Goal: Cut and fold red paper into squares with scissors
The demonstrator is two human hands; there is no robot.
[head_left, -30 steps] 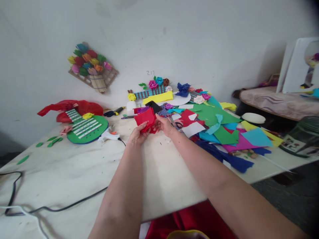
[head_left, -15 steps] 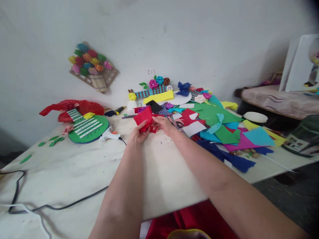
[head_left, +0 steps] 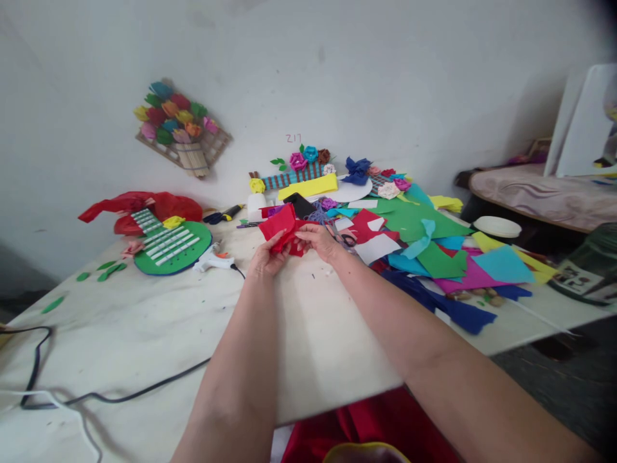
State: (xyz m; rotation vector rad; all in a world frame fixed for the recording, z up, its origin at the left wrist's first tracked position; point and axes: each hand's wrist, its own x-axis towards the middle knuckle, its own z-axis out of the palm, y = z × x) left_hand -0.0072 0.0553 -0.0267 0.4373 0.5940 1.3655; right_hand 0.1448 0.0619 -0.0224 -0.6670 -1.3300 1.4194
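Observation:
A piece of red crepe paper [head_left: 278, 222] is held up over the middle of the table, its surface creased. My left hand [head_left: 271, 256] grips it from the lower left, thumb lying across the front. At its right edge my right hand [head_left: 315, 241] pinches the red paper between thumb and fingers. Part of the paper is hidden behind the fingers. A dark phone [head_left: 297, 206] lies just behind the paper, and a pair of scissors [head_left: 348, 240] rests right beside my right hand.
Left of my hands lie a white glue gun [head_left: 214, 258] and a green paper guitar [head_left: 168, 254]. Coloured paper sheets [head_left: 414, 222] are heaped on the right, near a glass jar [head_left: 590, 267]. A black cable [head_left: 144, 389] crosses the table [head_left: 159, 334] at front left.
The view has shifted very slightly. Both hands keep hold of the red crepe paper, which shows a little more to the right, behind my right fingers.

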